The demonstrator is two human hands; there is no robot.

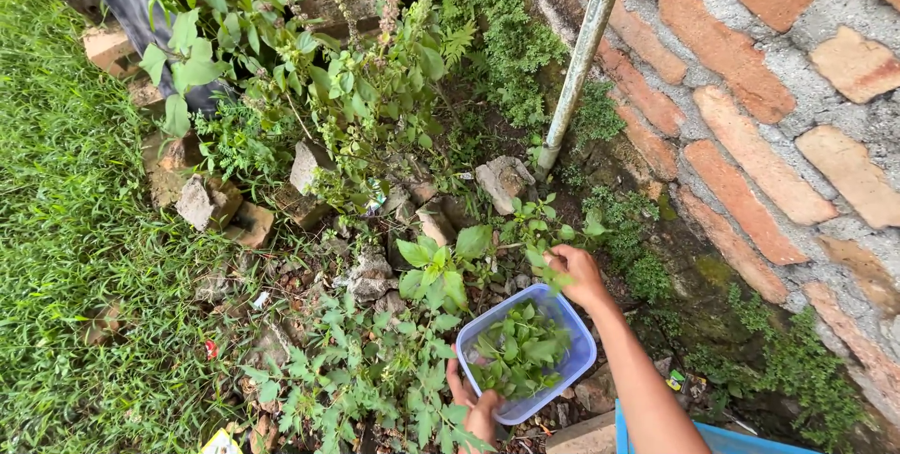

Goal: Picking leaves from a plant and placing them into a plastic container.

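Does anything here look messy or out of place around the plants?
Yes: small bits of litter lie on the soil among the broken bricks. Otherwise nothing is spilled: the left hand holds the clear tub fairly level, leaves inside, while the right hand grips a leafy sprig.

outdoors, daylight. red brick wall with grey mortar on the right, pale pipe leaning against it. grass on the left, loose stones and broken bricks on soil between.
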